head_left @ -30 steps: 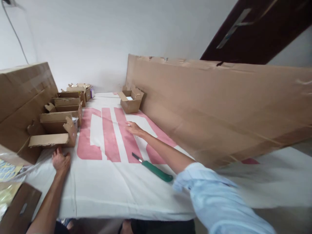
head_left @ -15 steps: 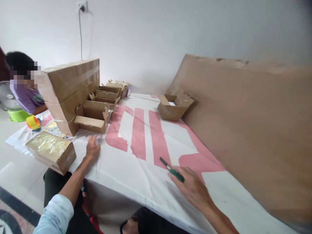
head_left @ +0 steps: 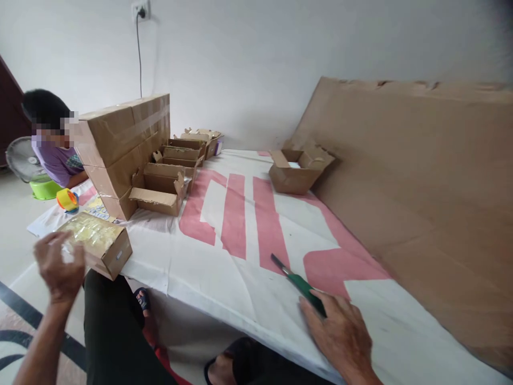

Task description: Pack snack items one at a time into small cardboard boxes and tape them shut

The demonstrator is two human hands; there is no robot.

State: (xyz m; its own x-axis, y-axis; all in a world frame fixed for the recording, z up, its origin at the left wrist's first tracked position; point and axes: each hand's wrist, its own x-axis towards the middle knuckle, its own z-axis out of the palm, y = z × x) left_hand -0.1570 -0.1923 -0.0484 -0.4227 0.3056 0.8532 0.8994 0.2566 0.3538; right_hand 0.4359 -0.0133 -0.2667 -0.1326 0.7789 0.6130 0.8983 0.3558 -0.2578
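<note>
My right hand (head_left: pixel 340 331) is closed around the green handle of a utility knife (head_left: pixel 302 291), above the white and pink cloth (head_left: pixel 216 278). Its dark blade points forward and left. At the left, my left hand (head_left: pixel 60 267) is raised with nothing visible in it; the curved fingers and thumb are apart and slightly blurred. Just beyond that hand, a cardboard box (head_left: pixel 116 251) with clear tape over its top sits at the table's near left corner. From this view I cannot tell whether the hand touches it.
Closed boxes (head_left: pixel 116 133) are stacked at the left, beside several open cartons (head_left: pixel 160 187). Another open carton (head_left: pixel 292 174) stands against a large cardboard sheet (head_left: pixel 420 187) on the right. A yellow tape roll (head_left: pixel 67 199) lies near a person in a purple shirt (head_left: pixel 60 163).
My left hand has lifted off the cloth and moved left toward the taped box's near side. My right hand has shifted slightly right and nearer with the utility knife. The view has also shifted.
</note>
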